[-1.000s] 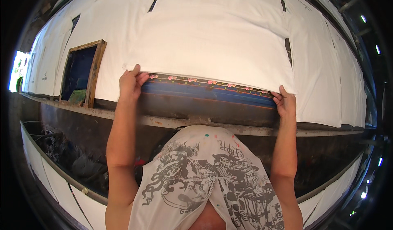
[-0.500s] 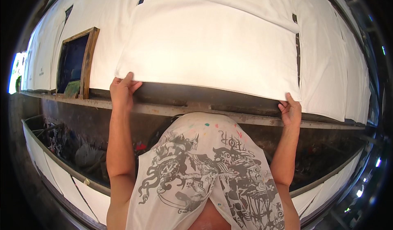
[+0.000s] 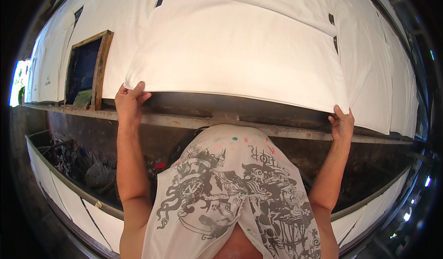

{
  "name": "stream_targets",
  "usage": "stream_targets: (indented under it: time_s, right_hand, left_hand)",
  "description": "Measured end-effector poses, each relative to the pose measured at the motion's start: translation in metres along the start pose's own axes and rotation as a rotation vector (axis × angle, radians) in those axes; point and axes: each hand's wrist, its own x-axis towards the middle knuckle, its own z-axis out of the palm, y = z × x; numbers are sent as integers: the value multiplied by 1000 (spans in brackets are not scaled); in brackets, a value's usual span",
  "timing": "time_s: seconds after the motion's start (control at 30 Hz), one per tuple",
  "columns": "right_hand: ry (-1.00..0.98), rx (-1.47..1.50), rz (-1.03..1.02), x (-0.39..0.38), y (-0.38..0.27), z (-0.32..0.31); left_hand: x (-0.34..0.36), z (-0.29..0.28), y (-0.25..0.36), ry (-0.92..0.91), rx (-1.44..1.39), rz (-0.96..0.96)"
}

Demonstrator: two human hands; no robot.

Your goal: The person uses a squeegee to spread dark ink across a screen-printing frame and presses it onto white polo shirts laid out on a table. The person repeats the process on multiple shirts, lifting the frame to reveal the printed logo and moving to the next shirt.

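Note:
A white cloth panel (image 3: 235,51) lies over the long table in front of me, its near hem running along the table's edge. My left hand (image 3: 130,101) pinches the near left corner between thumb and fingers. At the near right corner, my right hand (image 3: 341,122) grips the same cloth, thumb on top. The hem is drawn fairly straight between both hands. Part of the fingers is hidden beneath the fabric.
A wood-framed printing screen (image 3: 104,67) with dark blue mesh stands on the table to the left. More white cloth pieces (image 3: 371,74) lie side by side. A metal rail (image 3: 194,120) edges the table. Behind me, another cloth-covered table (image 3: 99,220) runs beyond a dark, littered gap.
My hands have moved apart, the left a little leftward and the right rightward. The cloth's near corners have gone with them, so the hem is stretched wider.

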Motion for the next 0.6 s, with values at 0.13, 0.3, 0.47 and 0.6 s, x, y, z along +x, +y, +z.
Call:
stream_targets:
  time_s: [0.13, 0.3, 0.47, 0.6]
  right_hand:
    - [11, -1, 5, -9, 1, -7]
    - [25, -30, 55, -17, 23, -17]
    - [-47, -192, 67, -7, 16, -8]
    - [35, -501, -84, -7, 12, 3]
  left_hand:
    - [-10, -12, -5, -23, 10, 32]
    - [-16, -17, -16, -19, 172, 32]
    - [-2, -28, -31, 52, 820, 368]
    - [-22, 7, -13, 114, 1037, 701]
